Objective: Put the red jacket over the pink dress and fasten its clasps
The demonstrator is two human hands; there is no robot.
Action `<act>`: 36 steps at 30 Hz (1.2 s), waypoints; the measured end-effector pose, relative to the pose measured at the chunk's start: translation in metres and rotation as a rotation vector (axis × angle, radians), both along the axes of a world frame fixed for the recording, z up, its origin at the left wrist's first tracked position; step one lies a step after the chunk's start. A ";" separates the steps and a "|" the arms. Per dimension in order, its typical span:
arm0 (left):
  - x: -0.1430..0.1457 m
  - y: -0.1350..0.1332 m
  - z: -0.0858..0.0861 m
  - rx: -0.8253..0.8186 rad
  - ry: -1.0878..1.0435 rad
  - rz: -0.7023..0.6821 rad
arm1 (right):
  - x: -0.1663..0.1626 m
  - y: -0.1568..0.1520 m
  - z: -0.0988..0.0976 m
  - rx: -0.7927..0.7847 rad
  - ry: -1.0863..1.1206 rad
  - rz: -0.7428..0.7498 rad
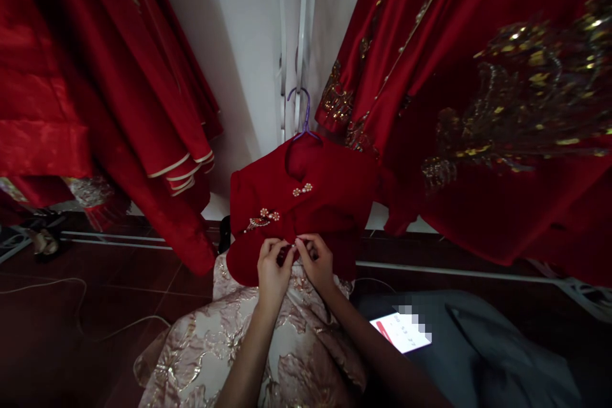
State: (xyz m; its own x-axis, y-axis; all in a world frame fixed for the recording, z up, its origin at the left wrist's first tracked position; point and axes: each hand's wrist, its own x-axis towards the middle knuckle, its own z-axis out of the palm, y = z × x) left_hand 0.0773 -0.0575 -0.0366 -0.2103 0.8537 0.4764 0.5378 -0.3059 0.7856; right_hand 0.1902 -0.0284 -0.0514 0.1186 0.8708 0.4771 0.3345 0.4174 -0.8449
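A short red jacket hangs on a purple hanger in front of me, its lower part meeting a pale pink, gold-patterned brocade cloth. Low on the jacket's front, my left hand pinches the red fabric with thumb and fingers. My right hand pinches the same spot from the other side, fingertips almost touching the left ones. Something small and pale shows between them, too small to name. Above sit a pearl flower fastener and another beaded ornament.
Red garments hang at the left, and red gowns with gold sequins hang at the right. A lit phone lies on a dark grey surface. White rack bars run low, and a thin cable crosses the tiled floor.
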 end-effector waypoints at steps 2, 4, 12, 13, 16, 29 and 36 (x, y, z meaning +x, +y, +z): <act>0.001 -0.001 0.001 -0.001 0.017 0.007 | 0.001 0.000 -0.001 -0.001 0.003 0.000; 0.002 -0.002 0.002 0.009 0.030 0.020 | 0.001 0.000 -0.001 0.008 0.008 -0.002; 0.000 -0.004 -0.002 0.118 0.099 0.030 | 0.001 0.001 -0.006 0.067 0.062 0.000; 0.000 -0.004 -0.002 0.111 0.096 0.026 | 0.002 0.001 -0.007 0.068 0.064 0.002; 0.000 -0.004 -0.001 0.075 0.056 0.007 | 0.002 0.002 -0.006 0.077 0.062 0.003; 0.002 -0.003 0.001 -0.079 -0.253 0.036 | 0.002 0.000 -0.004 0.089 0.061 0.026; -0.001 0.002 0.006 -0.101 -0.380 -0.051 | 0.002 0.000 -0.006 0.089 0.051 -0.001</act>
